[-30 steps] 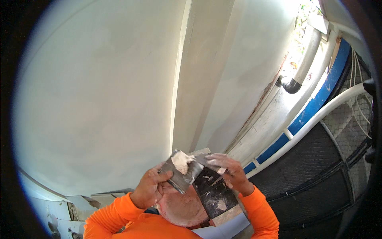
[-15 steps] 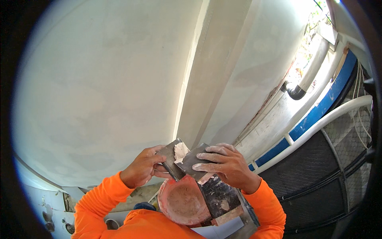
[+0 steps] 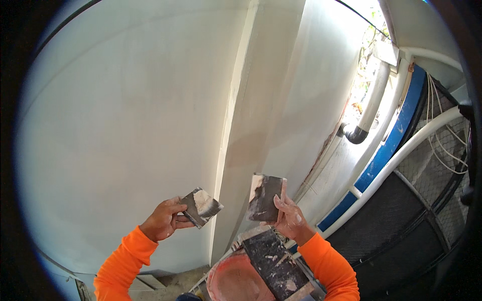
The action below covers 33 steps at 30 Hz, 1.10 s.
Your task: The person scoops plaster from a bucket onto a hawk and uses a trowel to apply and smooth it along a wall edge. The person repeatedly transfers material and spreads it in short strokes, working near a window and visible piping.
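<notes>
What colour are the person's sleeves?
Bright orange sleeves, clearest in the head view.

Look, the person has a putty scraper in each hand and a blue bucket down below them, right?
Almost. The left hand and right hand each hold a putty scraper, but the bucket below them is reddish orange, not blue. The head view shows it under a smeared board.

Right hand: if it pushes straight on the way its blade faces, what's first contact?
Likely the white wall. The right hand holds a dark putty blade up toward the wall face beside the raised corner strip, with nothing between them in the head view. The gap is hard to judge.
</notes>
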Motion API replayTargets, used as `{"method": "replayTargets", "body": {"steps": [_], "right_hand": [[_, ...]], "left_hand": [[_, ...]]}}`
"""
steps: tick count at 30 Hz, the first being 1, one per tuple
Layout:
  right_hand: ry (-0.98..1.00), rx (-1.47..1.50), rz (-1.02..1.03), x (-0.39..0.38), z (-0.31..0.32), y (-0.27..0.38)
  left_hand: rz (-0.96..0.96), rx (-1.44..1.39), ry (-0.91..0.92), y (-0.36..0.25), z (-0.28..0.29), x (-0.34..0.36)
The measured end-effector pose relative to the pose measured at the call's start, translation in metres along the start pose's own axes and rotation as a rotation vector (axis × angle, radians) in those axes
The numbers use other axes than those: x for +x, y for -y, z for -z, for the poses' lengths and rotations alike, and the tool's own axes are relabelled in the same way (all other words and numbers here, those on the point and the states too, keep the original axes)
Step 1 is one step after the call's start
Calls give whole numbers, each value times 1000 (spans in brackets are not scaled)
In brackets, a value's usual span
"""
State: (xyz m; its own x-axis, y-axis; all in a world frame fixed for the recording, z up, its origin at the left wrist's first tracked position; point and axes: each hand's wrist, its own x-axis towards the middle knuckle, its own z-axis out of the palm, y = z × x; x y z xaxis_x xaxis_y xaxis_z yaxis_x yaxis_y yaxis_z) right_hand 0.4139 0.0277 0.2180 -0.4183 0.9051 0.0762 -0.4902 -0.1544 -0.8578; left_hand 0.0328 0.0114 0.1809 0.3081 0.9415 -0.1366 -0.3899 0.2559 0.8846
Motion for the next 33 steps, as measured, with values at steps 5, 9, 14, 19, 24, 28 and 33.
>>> {"method": "replayTargets", "body": {"steps": [5,9,14,19,24,28,33], "right_hand": [[-66,-50,67,30,14,-6],[-177,-47,61,21,26,-16],[-459,-78,66,-18,45,-29],[-555,-173,-44,-55,70,-48],[-654,-150,-203,-95,77,-52],[-775,-234,-233,-127,78,-49],[-921,-165,-160,-127,56,-47]], "left_hand": [[6,69,59,-17,39,21],[7,137,90,-32,59,36],[38,271,137,-41,69,51],[62,281,288,-55,69,69],[115,338,386,-72,66,87],[169,377,428,-76,71,101],[208,337,479,-66,78,119]]}}
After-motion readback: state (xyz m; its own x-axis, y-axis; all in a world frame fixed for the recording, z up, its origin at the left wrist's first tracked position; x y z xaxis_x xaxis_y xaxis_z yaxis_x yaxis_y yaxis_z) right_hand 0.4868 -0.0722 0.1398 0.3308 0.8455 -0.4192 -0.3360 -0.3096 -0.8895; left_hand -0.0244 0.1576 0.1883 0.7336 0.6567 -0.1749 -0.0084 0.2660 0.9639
